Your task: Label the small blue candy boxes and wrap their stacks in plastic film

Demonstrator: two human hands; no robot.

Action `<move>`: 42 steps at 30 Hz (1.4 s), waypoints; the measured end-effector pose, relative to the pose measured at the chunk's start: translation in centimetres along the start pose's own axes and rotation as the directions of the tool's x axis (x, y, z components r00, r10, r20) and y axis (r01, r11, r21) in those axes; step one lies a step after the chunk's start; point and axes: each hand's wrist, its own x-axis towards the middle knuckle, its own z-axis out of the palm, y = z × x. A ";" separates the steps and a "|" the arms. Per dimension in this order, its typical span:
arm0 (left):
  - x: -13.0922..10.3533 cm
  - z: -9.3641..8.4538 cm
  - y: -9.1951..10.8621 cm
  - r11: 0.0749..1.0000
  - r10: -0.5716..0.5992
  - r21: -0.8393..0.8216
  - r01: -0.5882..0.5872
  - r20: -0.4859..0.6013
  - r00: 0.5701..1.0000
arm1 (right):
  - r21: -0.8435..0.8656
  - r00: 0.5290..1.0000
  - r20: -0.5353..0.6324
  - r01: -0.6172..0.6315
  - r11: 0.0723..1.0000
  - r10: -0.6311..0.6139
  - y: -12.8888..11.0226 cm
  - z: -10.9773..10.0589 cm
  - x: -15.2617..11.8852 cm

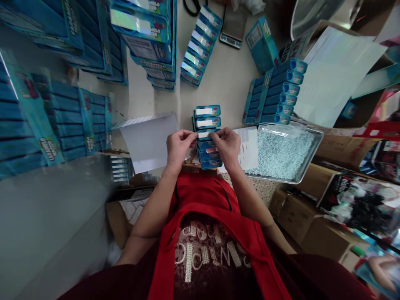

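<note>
Pinching opposite ends of small white rectangular strip (205,135) with left hand (178,149) and right hand (228,148), over third carton from far end of short blue cardboard row (211,163). Risking skew or crease from uneven fingertip pull. Reading "CARAMELO" on tall blue carton stack (147,48), beyond row, leftward.

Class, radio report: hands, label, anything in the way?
Left hand and right hand at opposite ends of white label. Label at blue box's end face. No obstruction seen between hands.
</note>
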 end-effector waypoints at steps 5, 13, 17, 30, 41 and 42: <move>2.3 0.5 -2.4 0.968 -0.230 -0.117 0.223 -0.047 0.972 | 0.143 0.999 0.035 -0.019 0.990 0.014 0.0 -1.6 0.6; -4.9 -0.6 -0.5 0.969 0.221 0.125 -0.213 -0.057 0.974 | 0.431 0.993 0.117 -0.042 0.901 -0.010 -2.4 -3.8 -1.5; -7.0 0.2 1.4 0.991 -0.065 -0.090 0.094 0.282 0.957 | 0.472 0.989 0.149 -0.051 0.880 -0.023 -3.8 -3.3 -2.9; -5.1 -2.2 1.4 0.990 -0.136 0.058 0.128 0.193 0.972 | 0.286 0.985 0.167 -0.081 0.955 0.034 0.3 -4.3 -3.9; -3.0 -2.0 0.9 0.988 -0.136 0.085 0.126 0.118 0.984 | 0.139 0.996 0.062 0.060 0.988 -0.069 0.9 -1.5 -3.2; -2.8 -1.9 0.7 0.987 -0.146 0.078 0.138 0.114 0.983 | 0.132 0.996 0.058 0.066 0.989 -0.074 1.0 -1.3 -3.2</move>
